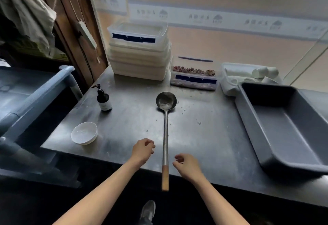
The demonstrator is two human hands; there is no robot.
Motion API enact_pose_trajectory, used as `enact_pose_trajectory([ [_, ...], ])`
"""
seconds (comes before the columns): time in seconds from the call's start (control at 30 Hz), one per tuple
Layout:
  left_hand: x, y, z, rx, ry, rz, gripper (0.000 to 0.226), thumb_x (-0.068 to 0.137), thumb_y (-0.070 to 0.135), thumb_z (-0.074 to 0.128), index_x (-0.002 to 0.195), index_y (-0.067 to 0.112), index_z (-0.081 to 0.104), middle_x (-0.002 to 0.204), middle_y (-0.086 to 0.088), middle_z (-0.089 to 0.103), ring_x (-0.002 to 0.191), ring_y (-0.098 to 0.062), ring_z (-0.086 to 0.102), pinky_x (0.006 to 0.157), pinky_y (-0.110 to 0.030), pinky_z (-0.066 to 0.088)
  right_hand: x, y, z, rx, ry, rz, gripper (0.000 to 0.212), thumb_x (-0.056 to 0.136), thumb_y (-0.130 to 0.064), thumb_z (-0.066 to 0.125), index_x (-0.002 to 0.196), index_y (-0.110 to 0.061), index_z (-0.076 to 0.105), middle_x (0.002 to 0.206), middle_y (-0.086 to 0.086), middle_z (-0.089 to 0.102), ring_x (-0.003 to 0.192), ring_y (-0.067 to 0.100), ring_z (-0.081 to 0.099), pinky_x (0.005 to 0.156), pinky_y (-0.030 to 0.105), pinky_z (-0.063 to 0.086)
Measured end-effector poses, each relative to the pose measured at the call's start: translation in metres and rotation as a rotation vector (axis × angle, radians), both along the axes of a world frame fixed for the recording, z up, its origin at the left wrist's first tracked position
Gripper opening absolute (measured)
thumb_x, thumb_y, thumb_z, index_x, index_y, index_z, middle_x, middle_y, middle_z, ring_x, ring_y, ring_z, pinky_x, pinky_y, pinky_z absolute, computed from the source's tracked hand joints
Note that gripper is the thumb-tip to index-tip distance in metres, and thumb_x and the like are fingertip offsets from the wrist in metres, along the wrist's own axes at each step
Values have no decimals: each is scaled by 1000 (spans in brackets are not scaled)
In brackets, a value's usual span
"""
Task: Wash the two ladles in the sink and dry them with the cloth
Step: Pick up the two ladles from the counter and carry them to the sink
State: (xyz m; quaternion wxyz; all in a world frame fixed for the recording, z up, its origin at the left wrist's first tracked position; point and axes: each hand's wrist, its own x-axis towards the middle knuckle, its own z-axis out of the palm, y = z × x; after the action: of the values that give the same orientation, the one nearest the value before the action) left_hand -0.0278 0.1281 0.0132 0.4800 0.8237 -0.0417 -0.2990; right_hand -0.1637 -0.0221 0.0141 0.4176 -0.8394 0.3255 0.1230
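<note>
One steel ladle [165, 132] lies on the metal table [204, 145], bowl up and away from me, its wooden handle end sticking out over the front edge. My left hand [142, 150] hovers just left of the shaft, fingers loosely curled, holding nothing. To the right of the shaft, near the wooden grip, my right hand [187, 165] is also loosely curled and holds nothing. A grey cloth [30, 13] hangs at the upper left. No second ladle is visible, and no sink.
A dark pump bottle [103, 99] and a white bowl [84, 133] stand on the left. Stacked plastic boxes [140, 51], a box of food [194, 75] and a box of white rolls [248, 74] line the back. A large grey tub [287, 129] fills the right.
</note>
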Motion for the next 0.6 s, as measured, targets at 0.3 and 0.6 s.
enact_pose_trajectory([
  [0.3, 68, -67, -71, -12, 337, 6, 21, 74, 19, 62, 93, 15, 67, 85, -12, 72, 77, -27, 70, 85, -43, 59, 70, -2, -47, 60, 117, -189, 26, 85, -34, 72, 107, -19, 71, 98, -2, 74, 95, 16, 70, 90, 32, 55],
  [0.6, 95, -109, -73, 72, 330, 14, 19, 73, 14, 84, 78, 19, 67, 79, -8, 72, 69, -20, 66, 76, -40, 60, 113, -12, -62, 49, 181, -261, 23, 78, -37, 74, 97, -24, 71, 88, -7, 72, 88, 13, 68, 81, 30, 52],
])
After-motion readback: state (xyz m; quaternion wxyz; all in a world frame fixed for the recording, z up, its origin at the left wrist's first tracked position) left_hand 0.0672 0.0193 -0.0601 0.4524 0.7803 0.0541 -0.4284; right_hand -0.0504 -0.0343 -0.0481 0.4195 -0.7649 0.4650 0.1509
